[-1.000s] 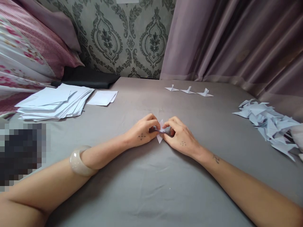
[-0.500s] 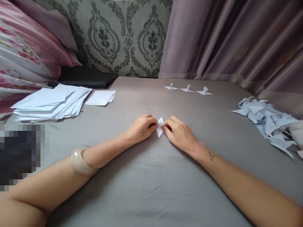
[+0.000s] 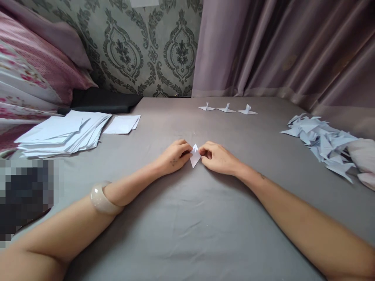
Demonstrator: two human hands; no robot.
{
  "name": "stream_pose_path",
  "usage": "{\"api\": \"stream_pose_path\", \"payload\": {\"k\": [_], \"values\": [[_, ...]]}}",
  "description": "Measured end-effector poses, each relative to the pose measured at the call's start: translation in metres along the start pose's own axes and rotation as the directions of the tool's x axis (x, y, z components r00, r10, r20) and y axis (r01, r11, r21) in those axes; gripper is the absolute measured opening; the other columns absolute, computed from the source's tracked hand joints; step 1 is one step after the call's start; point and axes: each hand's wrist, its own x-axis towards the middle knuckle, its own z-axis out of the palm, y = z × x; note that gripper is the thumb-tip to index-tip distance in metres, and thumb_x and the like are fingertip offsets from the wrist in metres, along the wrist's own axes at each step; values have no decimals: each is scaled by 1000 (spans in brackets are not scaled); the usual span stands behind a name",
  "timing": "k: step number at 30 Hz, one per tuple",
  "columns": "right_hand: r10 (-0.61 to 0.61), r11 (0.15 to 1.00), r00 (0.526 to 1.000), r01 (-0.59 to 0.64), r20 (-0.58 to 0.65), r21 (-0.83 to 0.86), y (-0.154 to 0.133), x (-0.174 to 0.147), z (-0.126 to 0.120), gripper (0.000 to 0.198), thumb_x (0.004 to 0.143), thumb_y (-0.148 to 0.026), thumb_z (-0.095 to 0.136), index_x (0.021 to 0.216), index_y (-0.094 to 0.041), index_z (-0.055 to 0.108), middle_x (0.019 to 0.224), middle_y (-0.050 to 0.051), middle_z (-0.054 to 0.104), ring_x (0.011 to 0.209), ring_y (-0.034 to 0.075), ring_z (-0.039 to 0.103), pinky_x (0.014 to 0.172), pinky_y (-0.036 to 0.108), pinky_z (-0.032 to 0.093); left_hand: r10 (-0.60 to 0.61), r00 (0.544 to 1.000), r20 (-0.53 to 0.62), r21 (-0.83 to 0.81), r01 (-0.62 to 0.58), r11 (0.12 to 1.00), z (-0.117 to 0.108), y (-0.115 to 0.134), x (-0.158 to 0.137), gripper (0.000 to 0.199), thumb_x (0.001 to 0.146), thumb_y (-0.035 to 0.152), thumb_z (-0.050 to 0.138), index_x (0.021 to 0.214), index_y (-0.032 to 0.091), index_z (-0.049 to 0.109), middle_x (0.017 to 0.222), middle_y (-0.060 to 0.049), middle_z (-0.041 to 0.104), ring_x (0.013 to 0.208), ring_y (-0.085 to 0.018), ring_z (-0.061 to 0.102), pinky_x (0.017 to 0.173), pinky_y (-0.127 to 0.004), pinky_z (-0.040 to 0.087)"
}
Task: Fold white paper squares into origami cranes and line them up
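folded paper [image 3: 195,157]: right of the paper stack [image 3: 63,130], bit nearer the camera | left hand [image 3: 175,157]: pinching one edge | right hand [image 3: 219,157]: pinching the other | three paper birds [image 3: 225,110]: right of the stack, further back

Grey damask wallpaper [image 3: 152,70] backs the scene at the far side; mauve curtains [image 3: 222,47] hang at right, pink floral drapery [image 3: 38,66] at left; grey cloth [image 3: 164,226], lightly creased, extends near.
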Motion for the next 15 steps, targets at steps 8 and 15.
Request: {"api": "stream_pose_path", "payload": {"k": [8, 15], "values": [[307, 793, 946, -192, -106, 578, 8, 3, -5, 26, 64, -20, 51, 84, -18, 66, 61, -3, 56, 52, 10, 46, 55, 25, 39, -155, 988, -7, -141, 152, 978, -2, 7, 1, 14, 79, 30, 60, 84, 17, 60, 81, -1, 56, 71, -13, 49, 65, -26, 43], [254, 836, 957, -146, -137, 529, 8, 5, 0, 22, 64, -21, 51, 80, -19, 66, 65, -2, 58, 59, 12, 49, 58, 26, 40, -203, 978, -46, -210, 189, 959, 4, 8, 7, 21, 80, 38, 63, 84, 17, 66, 76, -1, 61, 68, -12, 51, 63, -25, 43]]}}
